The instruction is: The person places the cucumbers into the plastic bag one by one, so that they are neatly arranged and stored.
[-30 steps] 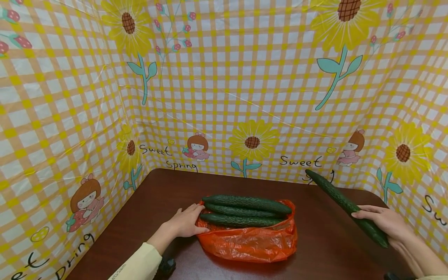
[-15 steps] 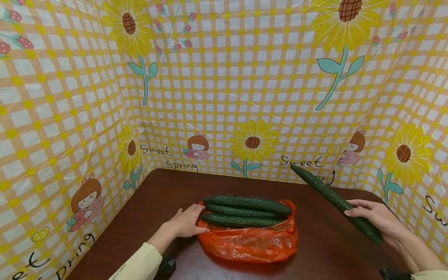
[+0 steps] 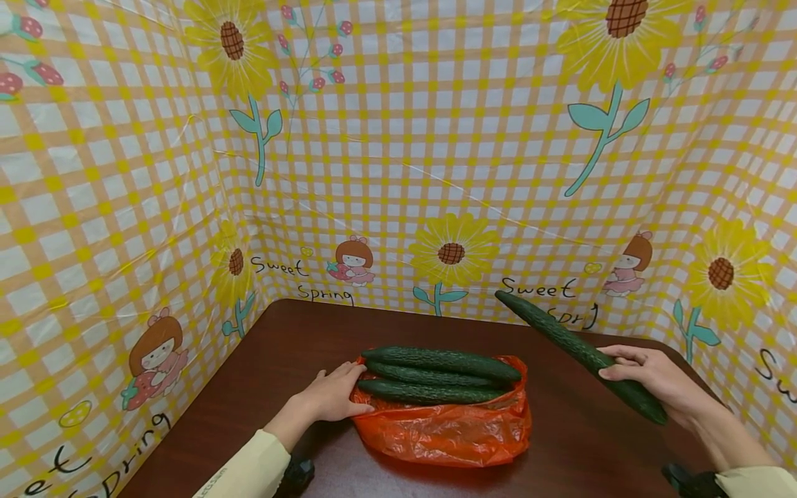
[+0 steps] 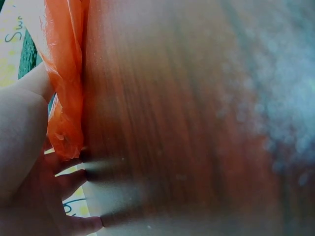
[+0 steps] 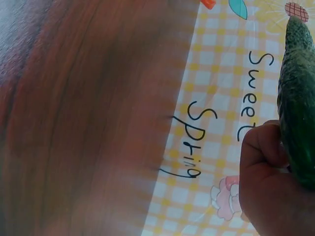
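My right hand (image 3: 650, 380) grips a long dark-green cucumber (image 3: 554, 333) near its lower end, holding it slanted in the air right of the bag. In the right wrist view the cucumber (image 5: 298, 98) rises past the curled fingers of the hand (image 5: 275, 182). Three more cucumbers (image 3: 438, 358) lie side by side in the open orange plastic bag (image 3: 442, 439). My left hand (image 3: 333, 394) rests at the bag's left end, fingers spread. The left wrist view has those fingers (image 4: 74, 184) straight with tips at the table, beside the bag's edge (image 4: 69, 73).
A dark brown wooden table (image 3: 299, 328) bears the bag. Yellow-checked cloth walls (image 3: 386, 138) printed with sunflowers and small figures enclose it at the back and both sides.
My right hand has carried the cucumber left and slightly upward, nearer the bag. The left hand, the bag and the cucumbers in it have stayed in place.
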Demonstrator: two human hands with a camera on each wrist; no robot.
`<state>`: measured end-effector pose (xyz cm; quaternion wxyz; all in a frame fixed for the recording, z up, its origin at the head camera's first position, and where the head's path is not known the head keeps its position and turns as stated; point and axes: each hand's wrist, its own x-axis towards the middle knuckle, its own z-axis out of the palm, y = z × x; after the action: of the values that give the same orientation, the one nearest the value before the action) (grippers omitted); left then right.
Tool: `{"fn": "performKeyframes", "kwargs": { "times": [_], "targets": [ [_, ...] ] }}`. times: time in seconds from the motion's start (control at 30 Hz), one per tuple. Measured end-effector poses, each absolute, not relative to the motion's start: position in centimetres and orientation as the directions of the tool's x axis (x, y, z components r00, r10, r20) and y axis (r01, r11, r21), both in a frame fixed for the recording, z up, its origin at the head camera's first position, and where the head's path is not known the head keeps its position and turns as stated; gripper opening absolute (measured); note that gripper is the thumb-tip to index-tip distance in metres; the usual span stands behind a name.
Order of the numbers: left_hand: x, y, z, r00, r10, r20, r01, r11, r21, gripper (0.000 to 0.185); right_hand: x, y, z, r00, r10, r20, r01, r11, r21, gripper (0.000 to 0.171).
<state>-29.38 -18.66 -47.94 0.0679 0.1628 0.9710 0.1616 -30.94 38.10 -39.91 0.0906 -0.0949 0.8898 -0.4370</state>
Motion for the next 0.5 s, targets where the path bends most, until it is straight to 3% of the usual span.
{"fn": "performKeyframes", "kwargs": {
  "times": [0.17,0.5],
  "targets": [
    [-29.4,-18.7,-48.0,-0.938,0.338,-0.078,0.292,0.892,0.344,0.087,-31.3,37.1,-39.5,-0.950,-0.301,-0.087,-0.086,0.519,-0.850,0.052],
    [-29.6,-18.7,-48.2,-0.937,0.343,-0.068,0.304,0.896,0.324,0.088,-32.0,34.9,-39.1,-0.934,-0.356,-0.020,-0.212,0.599,-0.772,0.062]
  ]
}}
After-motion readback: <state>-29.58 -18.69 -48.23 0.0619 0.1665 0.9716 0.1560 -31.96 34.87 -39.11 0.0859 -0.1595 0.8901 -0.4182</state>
